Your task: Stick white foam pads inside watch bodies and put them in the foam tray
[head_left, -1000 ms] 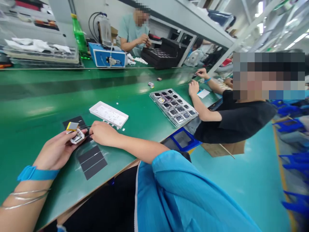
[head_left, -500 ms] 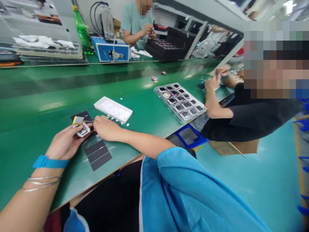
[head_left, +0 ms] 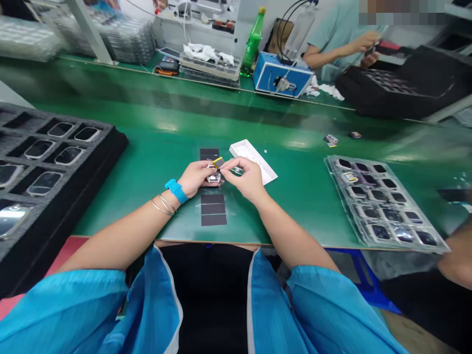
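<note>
My left hand holds a small silver metal-framed device with a yellow-edged flat battery sticking up from it. My right hand is right next to it, its fingers pinched on a thin tool, perhaps tweezers. The tool's tip is partly hidden by my fingers. Dark strips on clear film lie just below my wrists, and a white shallow tray sits behind my right hand.
A black foam tray of watch-like devices fills the left side. A clear plastic tray of similar devices lies on the right of the green bench. A co-worker sits across, by a blue tester box and a black case.
The view has swung left, bringing the black foam tray into sight. My right hand has lifted from the mat and closed in on the device in my left hand.
</note>
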Action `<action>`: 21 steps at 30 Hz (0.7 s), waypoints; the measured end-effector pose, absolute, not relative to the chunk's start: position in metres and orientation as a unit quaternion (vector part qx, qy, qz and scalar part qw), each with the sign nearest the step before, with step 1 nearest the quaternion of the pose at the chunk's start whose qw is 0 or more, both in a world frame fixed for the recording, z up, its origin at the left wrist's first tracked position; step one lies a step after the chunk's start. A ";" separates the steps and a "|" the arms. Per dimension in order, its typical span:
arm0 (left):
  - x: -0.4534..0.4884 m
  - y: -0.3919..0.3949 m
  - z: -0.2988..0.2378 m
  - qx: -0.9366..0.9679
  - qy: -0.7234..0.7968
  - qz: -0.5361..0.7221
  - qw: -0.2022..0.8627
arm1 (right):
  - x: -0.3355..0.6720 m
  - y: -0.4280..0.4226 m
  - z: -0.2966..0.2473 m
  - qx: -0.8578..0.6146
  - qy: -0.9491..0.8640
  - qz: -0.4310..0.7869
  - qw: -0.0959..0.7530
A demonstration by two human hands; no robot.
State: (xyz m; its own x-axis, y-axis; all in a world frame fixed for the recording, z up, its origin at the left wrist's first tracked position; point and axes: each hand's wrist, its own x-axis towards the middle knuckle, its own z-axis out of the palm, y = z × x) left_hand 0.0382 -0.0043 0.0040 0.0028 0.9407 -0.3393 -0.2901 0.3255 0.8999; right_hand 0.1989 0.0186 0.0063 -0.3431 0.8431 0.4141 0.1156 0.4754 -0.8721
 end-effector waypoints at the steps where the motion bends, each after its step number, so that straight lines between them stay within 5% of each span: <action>1: 0.038 -0.005 0.004 0.326 0.512 0.482 0.632 | 0.198 0.019 0.005 -0.340 -0.717 0.405 0.454; 11: 0.035 -0.004 0.002 0.337 0.509 0.475 0.634 | 0.195 0.024 -0.002 -0.339 -0.723 0.450 0.400; 21: 0.036 -0.005 0.000 0.323 0.491 0.491 0.642 | 0.192 0.017 -0.001 -0.351 -0.789 0.329 0.382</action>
State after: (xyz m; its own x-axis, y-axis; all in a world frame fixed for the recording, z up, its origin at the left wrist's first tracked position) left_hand 0.0359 -0.0050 0.0003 0.0340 0.9491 -0.3131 -0.3133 0.3076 0.8985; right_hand 0.1919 0.0167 -0.0012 -0.4620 0.8052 0.3717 0.3025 0.5371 -0.7874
